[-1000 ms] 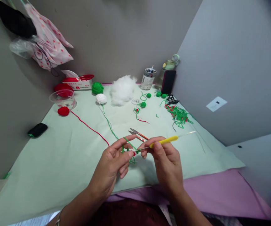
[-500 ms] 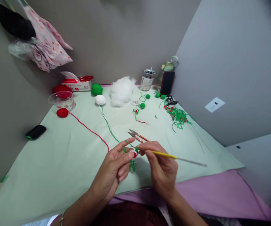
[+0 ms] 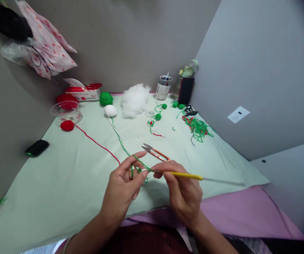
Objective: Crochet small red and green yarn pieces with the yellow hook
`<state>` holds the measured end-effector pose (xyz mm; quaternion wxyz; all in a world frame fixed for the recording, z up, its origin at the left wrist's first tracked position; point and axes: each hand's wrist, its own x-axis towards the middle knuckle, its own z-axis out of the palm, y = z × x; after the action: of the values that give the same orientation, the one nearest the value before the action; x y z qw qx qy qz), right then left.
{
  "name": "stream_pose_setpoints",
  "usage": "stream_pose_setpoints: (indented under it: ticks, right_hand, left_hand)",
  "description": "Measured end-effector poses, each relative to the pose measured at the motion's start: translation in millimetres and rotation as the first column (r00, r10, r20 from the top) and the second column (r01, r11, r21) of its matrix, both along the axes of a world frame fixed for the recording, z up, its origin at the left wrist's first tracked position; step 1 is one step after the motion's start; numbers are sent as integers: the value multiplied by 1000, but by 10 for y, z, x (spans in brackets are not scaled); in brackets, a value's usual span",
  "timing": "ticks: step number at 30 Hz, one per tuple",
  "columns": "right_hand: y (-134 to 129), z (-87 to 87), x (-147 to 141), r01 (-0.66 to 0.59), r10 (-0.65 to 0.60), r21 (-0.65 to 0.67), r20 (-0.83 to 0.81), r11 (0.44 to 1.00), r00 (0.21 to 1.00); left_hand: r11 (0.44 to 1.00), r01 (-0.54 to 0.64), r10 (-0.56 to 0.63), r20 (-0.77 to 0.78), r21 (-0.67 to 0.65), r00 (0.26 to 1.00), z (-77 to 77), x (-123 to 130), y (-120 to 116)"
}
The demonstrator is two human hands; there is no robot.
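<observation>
The right hand's fingers [image 3: 173, 173] grip a yellow-handled metal crochet hook [image 3: 187, 175]. The left hand's fingers [image 3: 138, 179] pinch what seems a small crocheted piece [image 3: 143, 170]

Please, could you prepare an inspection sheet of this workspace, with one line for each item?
Surface: green cloth, lightly creased; pink cloth shows at near edge.
Things: hook and small piece, partly hidden by fingers; snips lie just beyond them; white, green and red yarn balls stand farther back.
Clutter: tangled scraps at right, beside a black clip.
Hands: left hand pinches piece; right hand grips hook.
Cables: nothing seen.
Surroundings: grey walls; dotted bag hangs at left; wall plate at right.
</observation>
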<state>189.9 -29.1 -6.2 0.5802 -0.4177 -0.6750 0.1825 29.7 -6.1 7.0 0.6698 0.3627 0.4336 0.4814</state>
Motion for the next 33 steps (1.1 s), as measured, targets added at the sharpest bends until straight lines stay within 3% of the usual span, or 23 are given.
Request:
stream_pose_setpoints:
  ticks: [3, 6, 9, 13, 21, 27, 33]
  right_hand:
    - [14, -76, -43, 31, -88, 239, 233, 970, 968]
    - [36, -130, -66, 96, -201, 326, 307, 940, 930]
    - [24, -90, -41, 115, -139, 189, 117, 975, 983]
    - [32, 15, -9, -15, -2, -52, -310, 999, 951]
    - [81, -4, -48, -137, 19, -232, -450, 963, 893]
    - [81, -35, -29, -158, 30, -244, -456, 957, 889]
    - [97, -89, -48, -278, 59, -255, -630, 926, 774]
  left_hand:
    - [997, -74, 76, -75, 23, 994, 2, 36, -30]
    - [997, 13, -9, 40, -76, 999, 28, 53, -18]
    - [970, 150, -96, 266, -193, 959, 59, 22, 36]
    - [975, 132, -72, 311, -178, 948, 102, -20, 59]
    - [981, 151, -123, 202, -126, 972, 134, 1, -18]
    - [977, 153, -129, 161, -149, 978, 156, -27, -25]
    - [979, 147, -121, 178, -140, 977, 112, -49, -12]
